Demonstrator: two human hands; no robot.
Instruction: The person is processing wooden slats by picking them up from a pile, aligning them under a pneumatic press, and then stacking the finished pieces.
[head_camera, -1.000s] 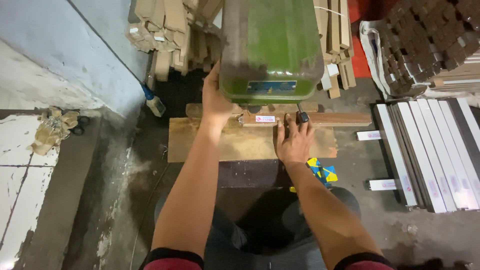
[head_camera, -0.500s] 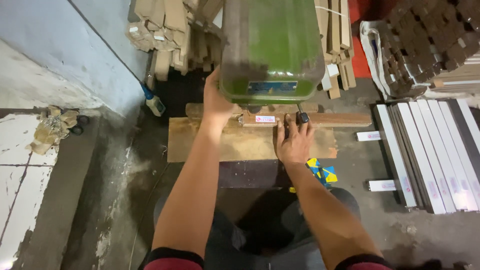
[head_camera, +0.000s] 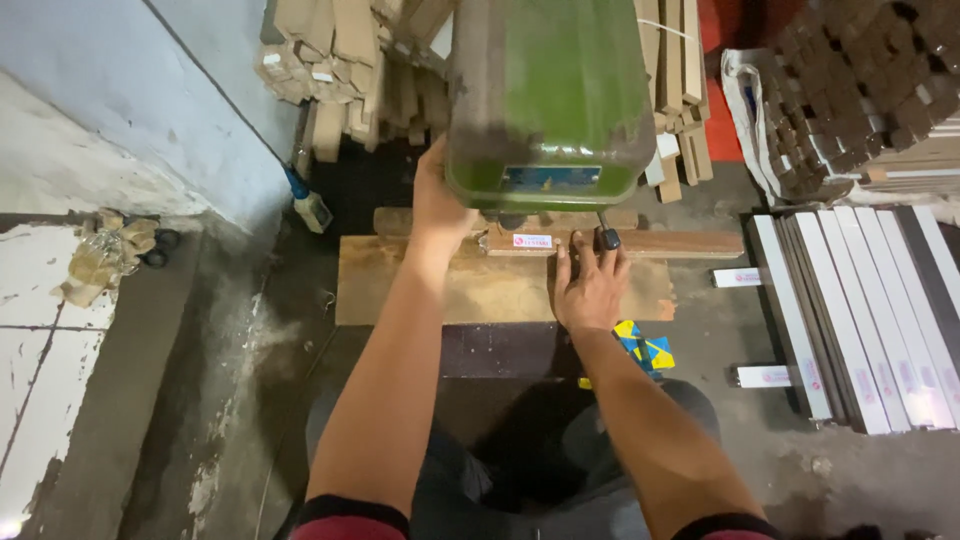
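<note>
Both hands on a wooden strip under a green machine head.
The left hand (head_camera: 440, 205) presses flat, open, on the wooden strip (head_camera: 640, 243) near the green machine head (head_camera: 545, 95); the right hand (head_camera: 590, 285) lies spread on it, nearer. The strip rests across the work board (head_camera: 400, 290). Risk: fingers sit close beneath the head; a slip could carry them under.
</note>
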